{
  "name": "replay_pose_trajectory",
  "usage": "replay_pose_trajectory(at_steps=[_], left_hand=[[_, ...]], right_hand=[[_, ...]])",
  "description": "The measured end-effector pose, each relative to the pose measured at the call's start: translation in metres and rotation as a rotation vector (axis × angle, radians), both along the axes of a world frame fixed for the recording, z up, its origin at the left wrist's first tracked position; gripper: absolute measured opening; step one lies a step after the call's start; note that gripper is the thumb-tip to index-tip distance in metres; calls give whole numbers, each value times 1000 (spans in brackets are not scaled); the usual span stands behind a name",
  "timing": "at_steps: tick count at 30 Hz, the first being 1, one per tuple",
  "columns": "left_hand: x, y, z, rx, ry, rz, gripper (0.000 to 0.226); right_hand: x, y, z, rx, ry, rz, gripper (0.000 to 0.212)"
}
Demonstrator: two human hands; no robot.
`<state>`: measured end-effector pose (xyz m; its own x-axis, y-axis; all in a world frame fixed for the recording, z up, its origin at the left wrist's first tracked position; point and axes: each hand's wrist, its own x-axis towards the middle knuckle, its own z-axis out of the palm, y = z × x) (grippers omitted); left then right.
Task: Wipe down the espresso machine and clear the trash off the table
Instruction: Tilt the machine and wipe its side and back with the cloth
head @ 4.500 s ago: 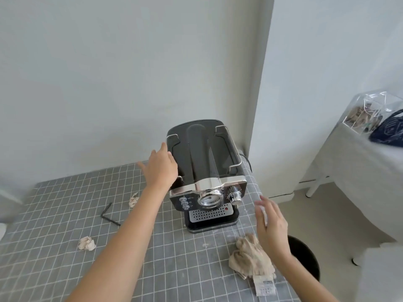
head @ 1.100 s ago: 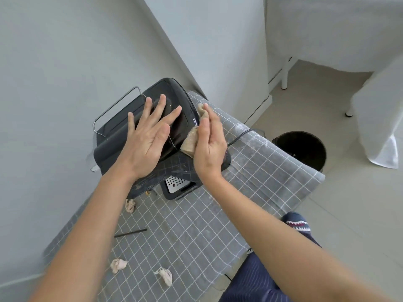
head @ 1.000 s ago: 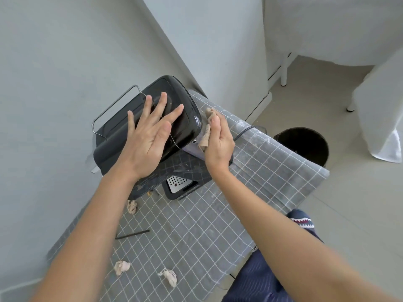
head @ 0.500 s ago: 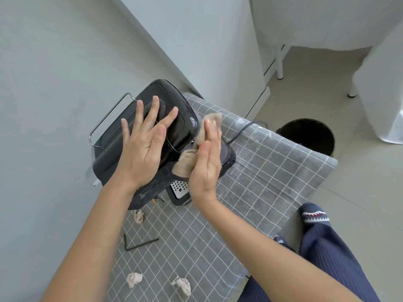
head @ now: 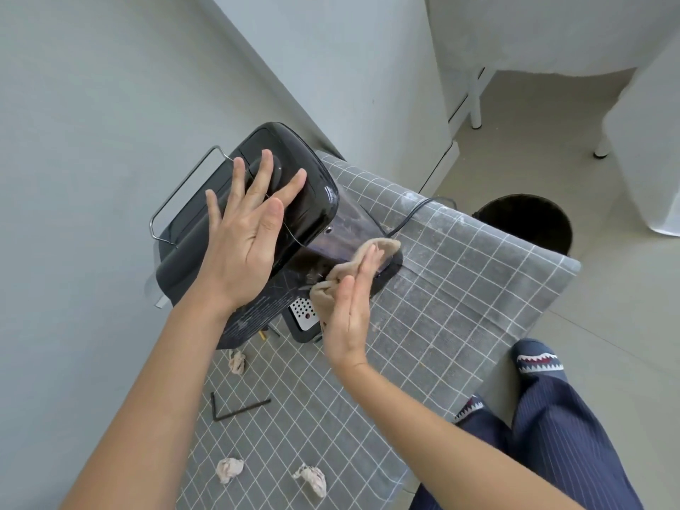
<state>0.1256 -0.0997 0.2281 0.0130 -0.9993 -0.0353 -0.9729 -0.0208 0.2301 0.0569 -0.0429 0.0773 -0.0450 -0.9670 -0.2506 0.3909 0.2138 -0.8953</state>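
The black espresso machine [head: 316, 200] stands at the far end of the table with the grey checked cloth [head: 460, 296]. My left hand [head: 246, 233] lies flat on the machine's top, fingers spread. My right hand [head: 349, 307] presses a beige cloth [head: 382, 248] flat against the machine's right side, low near its base. Three crumpled paper scraps lie on the table: one [head: 236, 360] by the machine's foot, two [head: 229, 469] [head: 311, 480] near the front edge.
A black L-shaped hex key [head: 235, 406] lies on the table. A black trash bin [head: 530, 222] stands on the floor past the table's right end. The machine's power cord [head: 415, 211] runs across the cloth. A white-draped table [head: 552, 35] stands behind.
My right hand slid the beige cloth down the machine's right side, from near the top edge to near the base. My left hand stayed on the top. My view shifted a little.
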Motion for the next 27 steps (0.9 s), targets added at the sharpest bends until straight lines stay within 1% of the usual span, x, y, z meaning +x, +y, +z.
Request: replay_pose_trajectory(at_steps=[1,3,5,7,9,12,13,14,15,18,20,22,24,25,27], left_hand=[[0,0,0,4,2,-4,47],[0,-1,1,12,3,-13,48],[0,-1,1,12,8,-17,47],[0,-2,0,4,13,-15,46],[0,-1,0,2,19,-13,46],[-1,-1,0,0,19,-11,47],[-1,-1,0,0,19,-11,47],[-1,-1,0,-1,20,-10,47],[-1,-1,-1,-3,23,-10,47],[0,-1,-1,3,22,-15,48],[0,-2,0,14,30,-18,48],[0,-2,0,20,36,-17,47],[0,-2,-1,16,36,-13,48],[-1,-2,-1,15,37,-9,48],[-1,-2,-1,15,41,-4,49]], right_hand=[[1,-4,15,-103,12,-33,58],[-3,-30,28,-210,51,-100,55],[-16,-61,22,-250,89,-150,51],[-22,-78,2,-261,126,-153,47],[-17,-76,-21,-169,115,-151,49],[1,-50,-47,126,83,-173,63],[7,-39,-48,197,50,-165,67],[13,-27,-43,222,16,-149,71],[19,-16,-33,172,17,-142,74],[36,6,10,-158,137,-148,70],[36,-6,25,-249,142,-186,68],[27,-25,23,-270,184,-248,67],[18,-43,6,-293,239,-298,63],[16,-50,-5,-255,234,-314,63],[17,-57,-25,-72,211,-343,64]])
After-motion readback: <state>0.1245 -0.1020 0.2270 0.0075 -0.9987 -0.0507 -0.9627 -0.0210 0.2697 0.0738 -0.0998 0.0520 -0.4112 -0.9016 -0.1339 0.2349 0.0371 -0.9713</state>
